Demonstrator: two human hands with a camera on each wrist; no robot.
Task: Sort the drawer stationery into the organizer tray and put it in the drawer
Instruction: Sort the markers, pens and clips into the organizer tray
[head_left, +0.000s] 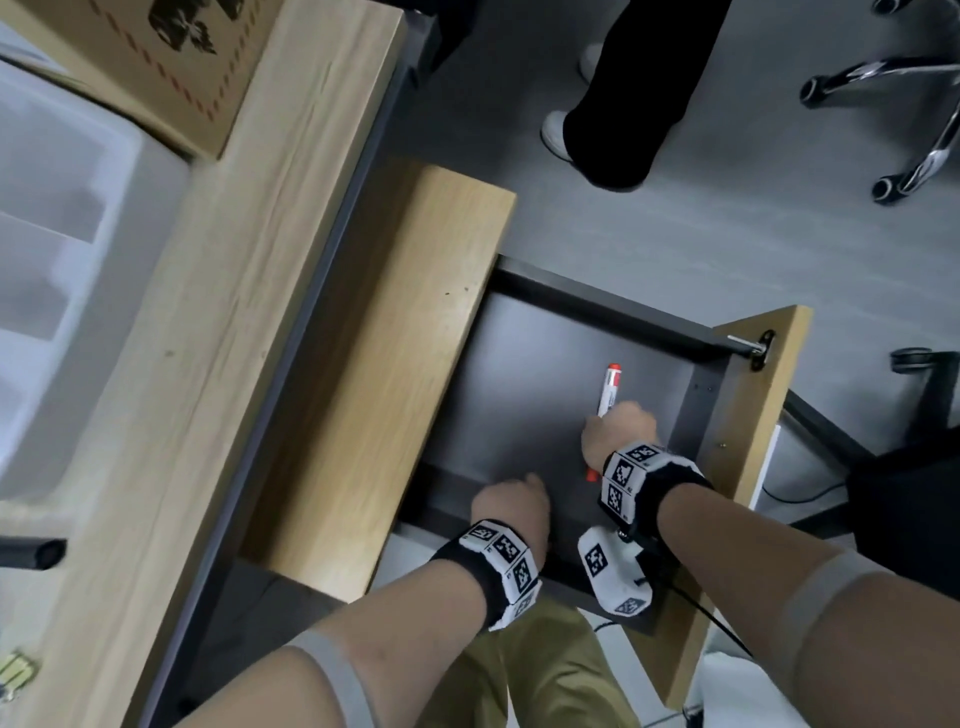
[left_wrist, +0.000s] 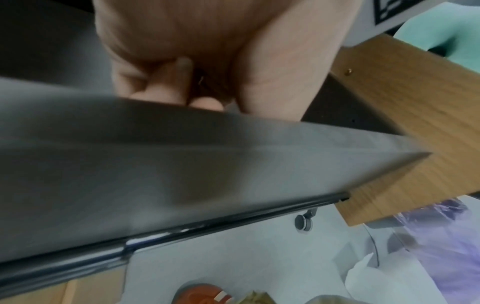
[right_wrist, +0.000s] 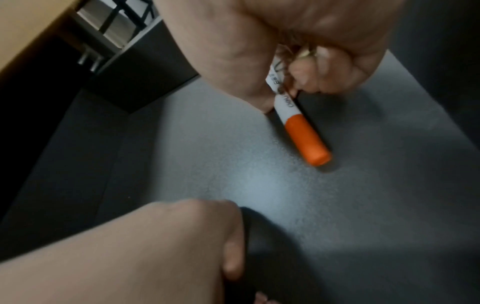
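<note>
Tabletop (head_left: 249, 270) at left, white tray (head_left: 62, 270) on it. Drawer (head_left: 524, 374) pulled out, dark floor mostly bare. Right hand (head_left: 618, 436) grips red-capped marker (head_left: 610, 387) near drawer's right wall. Left hand (head_left: 511, 501) curled at front edge; grip unclear.

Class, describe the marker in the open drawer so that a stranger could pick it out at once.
Find the open dark grey drawer under the wooden desk. On its floor, the right hand grips a marker. It is white-barrelled with orange-red ends, the only brightly coloured thing there.
</note>
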